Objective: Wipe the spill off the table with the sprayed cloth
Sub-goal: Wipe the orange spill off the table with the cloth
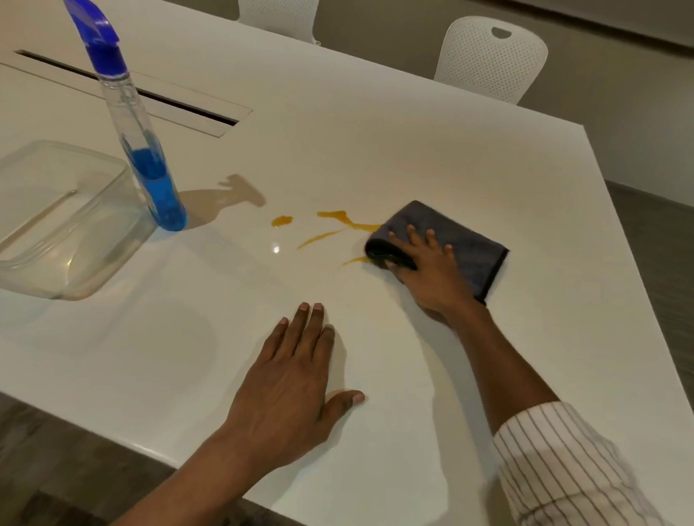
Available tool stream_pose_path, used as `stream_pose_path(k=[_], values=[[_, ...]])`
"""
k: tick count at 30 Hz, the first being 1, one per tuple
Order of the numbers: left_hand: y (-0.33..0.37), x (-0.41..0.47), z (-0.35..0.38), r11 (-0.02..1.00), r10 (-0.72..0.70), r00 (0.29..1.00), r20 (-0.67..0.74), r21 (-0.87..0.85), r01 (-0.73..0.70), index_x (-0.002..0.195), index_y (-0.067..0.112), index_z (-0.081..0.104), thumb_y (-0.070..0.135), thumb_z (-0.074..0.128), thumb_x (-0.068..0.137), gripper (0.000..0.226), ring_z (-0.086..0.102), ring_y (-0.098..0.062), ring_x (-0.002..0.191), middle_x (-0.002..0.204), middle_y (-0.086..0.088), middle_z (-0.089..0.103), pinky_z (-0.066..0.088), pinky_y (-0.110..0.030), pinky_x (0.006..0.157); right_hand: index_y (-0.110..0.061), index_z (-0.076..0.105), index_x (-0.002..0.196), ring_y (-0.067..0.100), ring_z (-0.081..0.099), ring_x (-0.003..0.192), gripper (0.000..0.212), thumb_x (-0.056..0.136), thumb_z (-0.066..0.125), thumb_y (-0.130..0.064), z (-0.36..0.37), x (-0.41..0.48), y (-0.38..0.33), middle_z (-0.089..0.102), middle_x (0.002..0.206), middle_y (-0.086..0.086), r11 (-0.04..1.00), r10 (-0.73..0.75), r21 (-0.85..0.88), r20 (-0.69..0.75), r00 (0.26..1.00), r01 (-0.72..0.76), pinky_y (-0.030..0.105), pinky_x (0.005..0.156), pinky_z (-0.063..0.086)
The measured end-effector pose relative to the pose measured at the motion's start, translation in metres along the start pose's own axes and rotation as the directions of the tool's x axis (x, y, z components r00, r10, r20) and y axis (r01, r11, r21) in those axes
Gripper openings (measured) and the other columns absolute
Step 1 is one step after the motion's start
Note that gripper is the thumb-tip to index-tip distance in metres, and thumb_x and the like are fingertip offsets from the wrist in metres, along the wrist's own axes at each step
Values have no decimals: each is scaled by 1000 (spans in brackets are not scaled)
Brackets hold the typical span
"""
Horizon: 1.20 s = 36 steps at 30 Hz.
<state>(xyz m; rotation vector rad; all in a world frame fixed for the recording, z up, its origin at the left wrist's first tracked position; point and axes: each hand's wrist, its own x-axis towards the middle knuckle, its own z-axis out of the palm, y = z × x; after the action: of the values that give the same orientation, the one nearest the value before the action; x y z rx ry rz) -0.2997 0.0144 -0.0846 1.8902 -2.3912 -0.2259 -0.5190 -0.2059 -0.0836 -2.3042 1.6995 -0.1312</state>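
The right hand (427,267) presses down on a folded dark grey cloth (455,244), fingers spread over its top and the thumb tucked round its near left fold, so the hand clasps the cloth against the white table (383,144). The cloth's left edge touches the right end of an orange-yellow spill (331,225), which lies in several thin streaks and one small blot running leftward. The left hand (294,384) lies flat, palm down on the table nearer the person, fingers together and extended, holding nothing. A striped sleeve (575,484) covers the right forearm. Left of the spill stands a clear spray bottle (143,139) with a blue trigger head and blue liquid low inside; no label or writing can be read on it. Just beside it sits a clear plastic container (46,215). Two white perforated chairs (493,57) stand beyond the far edge.
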Motion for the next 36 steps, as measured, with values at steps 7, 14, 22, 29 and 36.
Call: stream_pose_path(k=[7,14,22,29,36], values=[[-6,0,3,1000,7,1000,-11,-18,-7,163,7,33,82,25,100,99,10,-32,164,176,-15,14,23,-50,130,-47,18,162,19,-3,162,60,107,44,-45,13,-68,-23,7,174,-12,985,-167,36,-31,985,168,51,130,-2],[-3,-3,8,1000,9,999,-49,-26,-10,166,6,26,77,21,104,94,-2,-30,165,177,-15,5,13,-51,133,-47,15,162,27,0,162,59,107,35,-56,-3,6,0,4,175,-6,998,48,-33,-6,999,-48,58,129,1],[-7,-4,17,999,22,997,-80,-33,-24,163,5,35,76,25,105,92,10,-31,164,175,-16,16,12,-47,126,-49,13,162,17,-7,161,61,106,39,-52,17,-51,-42,3,174,-13,979,-203,1,-22,979,203,47,129,-5],[-15,-1,10,999,4,995,-95,-45,-8,160,6,40,74,31,104,89,11,-33,163,175,-18,16,16,-48,133,-47,18,161,23,-1,162,57,109,39,-49,6,0,-3,6,175,-9,1000,-25,13,-12,1000,25,55,129,1],[-54,-7,-1,994,-102,990,-99,-56,97,161,7,37,76,28,103,91,6,-31,164,175,-18,13,13,-45,132,-44,17,163,25,-3,162,60,108,39,-51,17,21,-69,4,175,-6,990,-136,23,19,991,136,54,130,-1]])
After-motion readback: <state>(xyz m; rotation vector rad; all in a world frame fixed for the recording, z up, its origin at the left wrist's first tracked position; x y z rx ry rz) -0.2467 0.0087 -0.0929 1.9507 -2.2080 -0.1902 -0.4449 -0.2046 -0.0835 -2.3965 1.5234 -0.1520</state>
